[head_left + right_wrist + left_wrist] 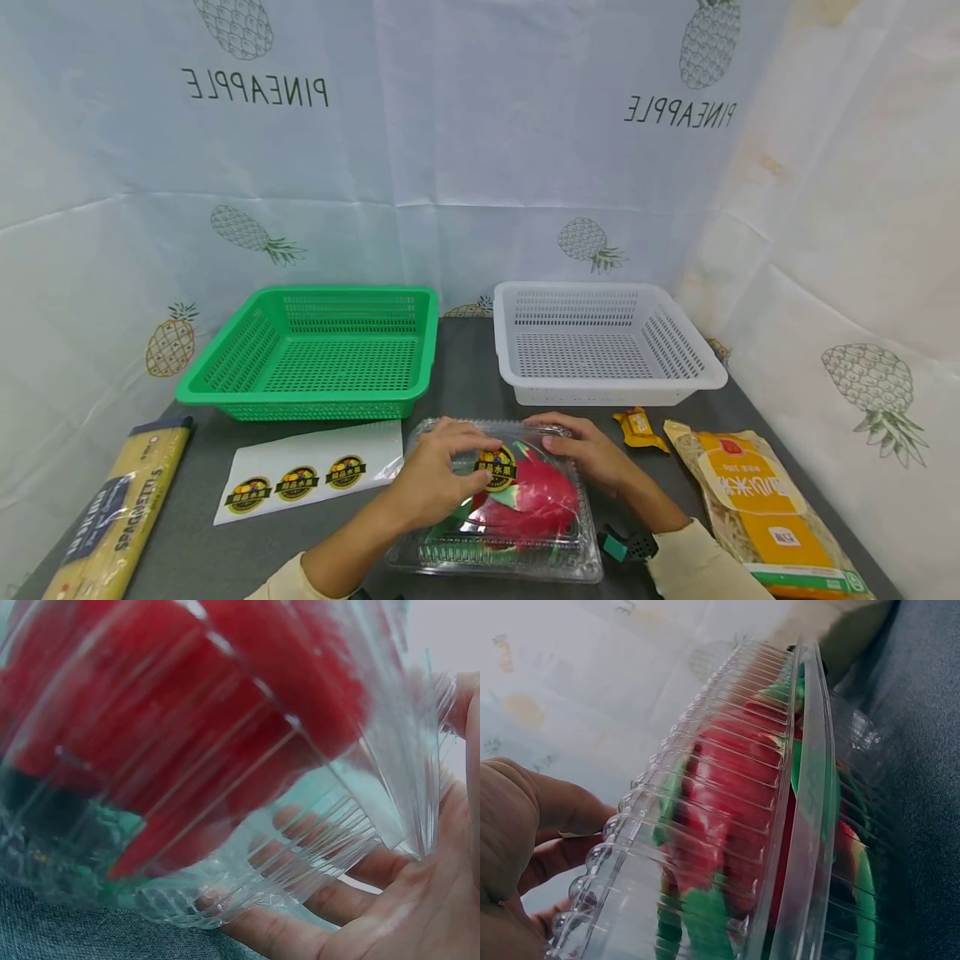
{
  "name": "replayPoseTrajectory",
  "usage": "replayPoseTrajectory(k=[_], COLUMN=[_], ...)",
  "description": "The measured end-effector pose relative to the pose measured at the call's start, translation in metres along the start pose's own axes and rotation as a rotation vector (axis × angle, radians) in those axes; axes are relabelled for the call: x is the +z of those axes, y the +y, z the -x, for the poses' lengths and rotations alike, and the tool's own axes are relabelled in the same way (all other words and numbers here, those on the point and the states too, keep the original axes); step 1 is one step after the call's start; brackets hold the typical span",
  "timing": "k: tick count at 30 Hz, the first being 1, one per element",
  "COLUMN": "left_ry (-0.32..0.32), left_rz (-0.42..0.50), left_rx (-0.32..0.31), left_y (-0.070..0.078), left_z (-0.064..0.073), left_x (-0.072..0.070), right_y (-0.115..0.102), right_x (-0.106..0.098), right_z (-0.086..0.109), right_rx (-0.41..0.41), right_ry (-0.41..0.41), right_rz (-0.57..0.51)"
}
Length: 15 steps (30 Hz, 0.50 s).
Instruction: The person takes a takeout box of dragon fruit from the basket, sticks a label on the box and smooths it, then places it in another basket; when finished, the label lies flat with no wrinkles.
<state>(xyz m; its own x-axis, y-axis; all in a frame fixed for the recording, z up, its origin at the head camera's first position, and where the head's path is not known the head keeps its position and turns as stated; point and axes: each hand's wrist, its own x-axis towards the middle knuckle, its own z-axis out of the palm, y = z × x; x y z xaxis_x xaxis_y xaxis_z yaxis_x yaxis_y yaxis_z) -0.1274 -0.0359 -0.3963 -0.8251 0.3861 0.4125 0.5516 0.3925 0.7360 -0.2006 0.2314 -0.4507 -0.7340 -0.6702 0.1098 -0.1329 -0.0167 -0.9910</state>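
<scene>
A transparent plastic clamshell box lies on the dark table, its lid down over a red and green dragon fruit. On top of the lid sits a round black and gold fruit sticker. My left hand reaches over the lid from the left, thumb and forefinger touching the sticker. With my right hand I hold the far right corner of the box; the right wrist view shows its fingers wrapped about the ribbed plastic side. From the left wrist, the ribbed lid appears close up.
Left of the box lies a white sheet with three matching stickers. A green basket and a white basket stand behind. A spaghetti pack lies far left. At right are a small yellow packet and a larger pasta bag.
</scene>
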Motion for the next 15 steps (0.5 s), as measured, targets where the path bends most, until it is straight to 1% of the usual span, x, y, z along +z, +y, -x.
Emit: replayPoseTrajectory(k=[5,9,15], left_ry=[0.009,0.014,-0.005], left_rz=[-0.018,-0.026,-0.043], left_rx=[-0.019,-0.019,-0.017], left_y=[-0.0001,-0.0003,-0.0015], left_z=[0.001,0.001,0.001], left_x=[0.0007,0.0014,0.0019], right_y=[0.0,-0.0001,0.0002], right_x=[0.0004,0.0005,0.0002], right_z=[-0.0005,-0.0006,-0.0008], right_rx=[0.001,-0.001,-0.011], right_ry=[0.004,0.002,-0.005], right_rz=[0.002,-0.007,-0.015])
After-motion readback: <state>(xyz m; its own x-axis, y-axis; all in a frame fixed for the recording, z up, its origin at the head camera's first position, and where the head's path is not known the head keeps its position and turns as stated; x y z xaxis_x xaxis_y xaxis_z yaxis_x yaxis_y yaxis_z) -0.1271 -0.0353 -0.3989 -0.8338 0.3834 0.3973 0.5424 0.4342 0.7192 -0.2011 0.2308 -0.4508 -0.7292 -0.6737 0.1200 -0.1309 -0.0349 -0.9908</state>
